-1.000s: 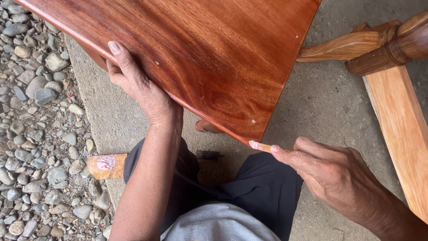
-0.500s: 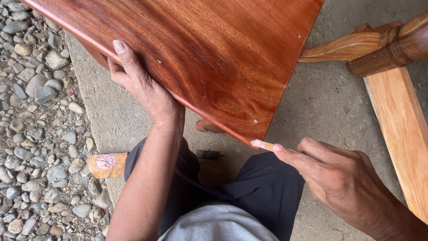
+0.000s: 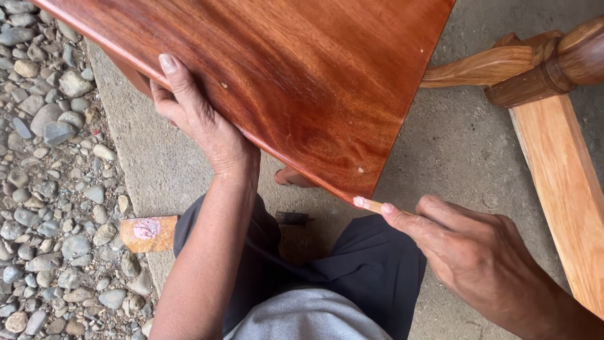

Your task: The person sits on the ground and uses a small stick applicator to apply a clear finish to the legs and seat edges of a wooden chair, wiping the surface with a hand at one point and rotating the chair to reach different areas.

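Pinched between the thumb and forefinger of the right hand (image 3: 478, 255), a small pale wooden stick tipped with pinkish filler (image 3: 367, 203) was held with its tip touching the lower edge of the reddish-brown polished wooden tabletop (image 3: 296, 75), close to the near corner. The rest of the right hand's fingers were curled in a loose fist behind the stick. The left hand (image 3: 198, 119) was clasped over the left edge of the same tabletop, with the thumb laid flat on the glossy upper face and the other fingers wrapped underneath, out of sight. A few small pale specks were seen on the varnished surface, one of them just above the tip of the stick. The tabletop was seen in the upper middle of the view, tilted so that its corner pointed down towards the lap of the person, who was dressed in dark trousers (image 3: 371, 277) and a grey shirt (image 3: 308, 318). A bare foot (image 3: 292, 178) was partly visible under the tabletop's edge, resting on the grey concrete floor (image 3: 459, 151). Beside the left forearm, a small flat wooden offcut smeared with pink paste (image 3: 149, 233) was lying at the edge of the concrete, next to a bed of grey pebbles (image 3: 44, 189). To the right, a pale unfinished wooden plank (image 3: 566, 189) and a dark turned wooden leg (image 3: 560, 66) were seen.
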